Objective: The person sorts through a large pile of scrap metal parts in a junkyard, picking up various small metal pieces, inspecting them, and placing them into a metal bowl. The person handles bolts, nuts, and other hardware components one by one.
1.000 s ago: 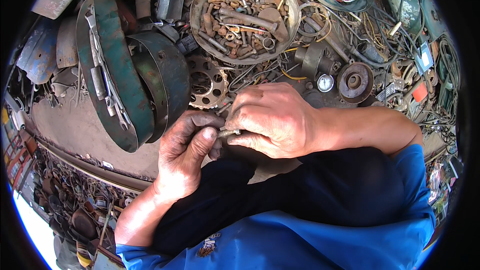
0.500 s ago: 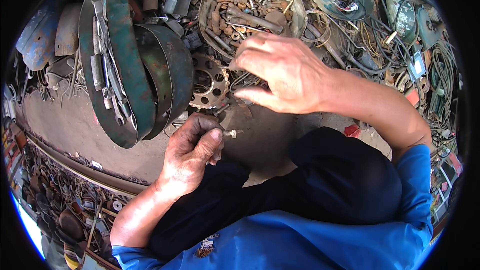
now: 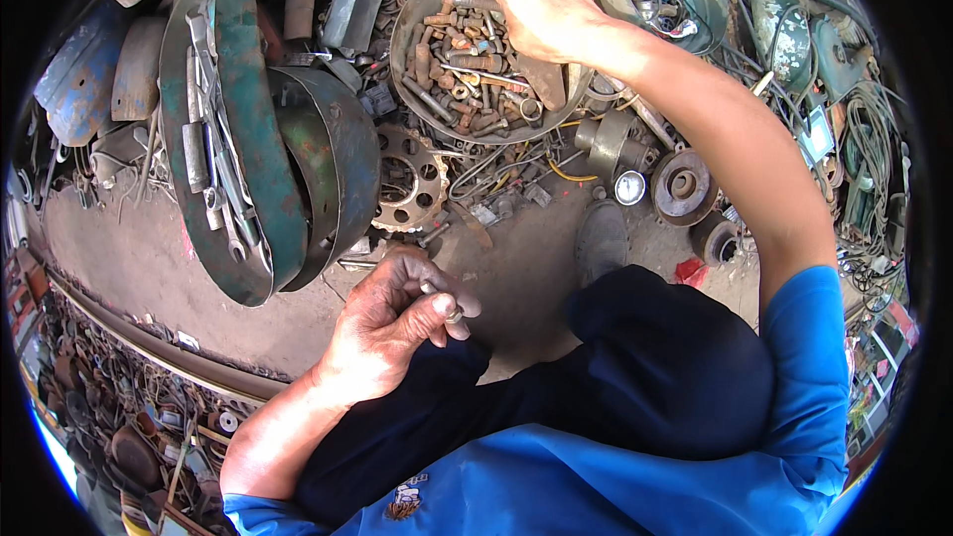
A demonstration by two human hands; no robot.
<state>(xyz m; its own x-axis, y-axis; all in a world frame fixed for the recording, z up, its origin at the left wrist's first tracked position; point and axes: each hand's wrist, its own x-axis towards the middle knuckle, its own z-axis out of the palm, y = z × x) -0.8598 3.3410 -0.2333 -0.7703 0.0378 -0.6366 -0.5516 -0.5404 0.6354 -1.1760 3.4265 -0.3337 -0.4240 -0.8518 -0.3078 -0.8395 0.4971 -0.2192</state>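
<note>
My left hand (image 3: pixel 377 323) is closed above my lap, thumb pressed against the fingers around a small metal bolt (image 3: pixel 454 317). Part of the bolt is covered by the thumb. My right hand (image 3: pixel 551 20) reaches over the far right side of a round metal basin (image 3: pixel 398 65). Rusty bolts and nuts (image 3: pixel 465 58) fill that basin, along with a few thin rods. The right hand's back faces up, and most of its fingers are hidden, so what they touch cannot be made out.
Left of the basin stands a green curved metal housing (image 3: pixel 243 119) with several wrenches (image 3: pixel 218 139) inside. A toothed sprocket (image 3: pixel 412 184) lies near the basin. Another basin (image 3: pixel 715 0) sits far right. Round metal parts (image 3: pixel 685 187) and coiled cables (image 3: pixel 874 139) lie to the right.
My right hand has moved away from near my left hand, up and over the basin. The left hand has turned slightly, tilting the bolt and drawing it closer to the fingers.
</note>
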